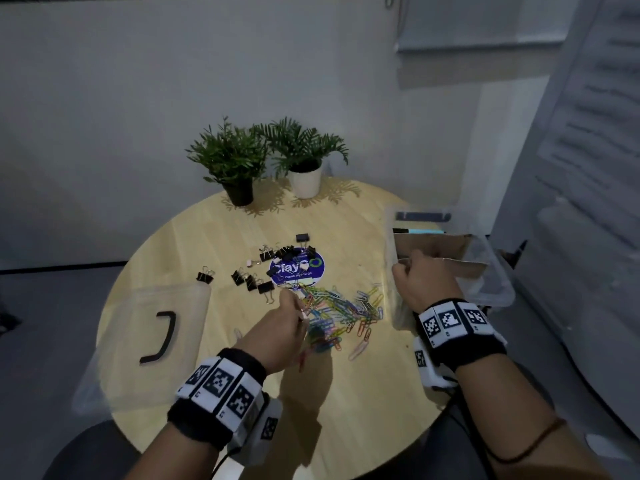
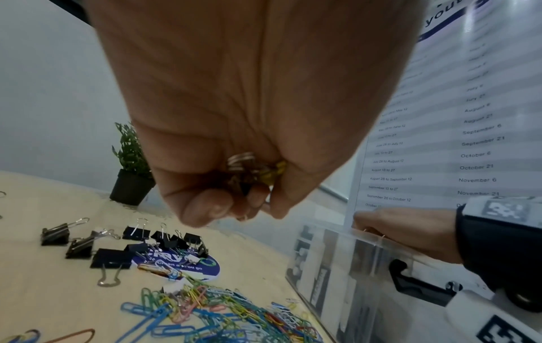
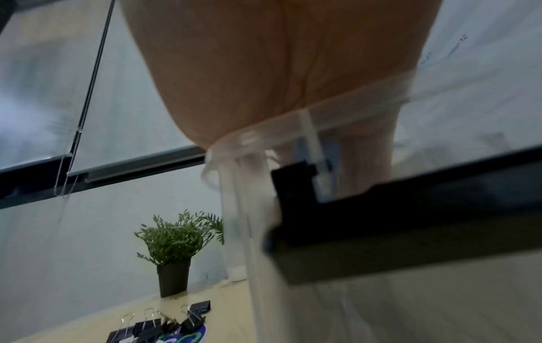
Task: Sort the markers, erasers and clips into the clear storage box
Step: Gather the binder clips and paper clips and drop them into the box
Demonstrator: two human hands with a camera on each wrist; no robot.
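Note:
A heap of coloured paper clips (image 1: 346,313) (image 2: 211,315) lies in the middle of the round wooden table (image 1: 214,237). My left hand (image 1: 292,315) (image 2: 234,185) hovers just above the heap with its fingers curled round a bunch of paper clips (image 2: 252,167). Black binder clips (image 1: 252,278) (image 2: 111,255) (image 3: 164,325) lie scattered behind the heap. At the right edge stands the clear storage box (image 1: 491,271) (image 2: 352,266) (image 3: 240,208). My right hand (image 1: 420,275) (image 2: 396,229) (image 3: 278,81) grips its near-left rim. Cardboard dividers and markers (image 1: 422,231) show inside.
The clear box lid (image 1: 152,327) with a black latch lies at the table's left. Two potted plants (image 1: 235,164) (image 1: 304,161) stand at the far edge. A round blue sticker (image 1: 298,268) sits mid-table. A printed board (image 2: 469,116) stands at the right.

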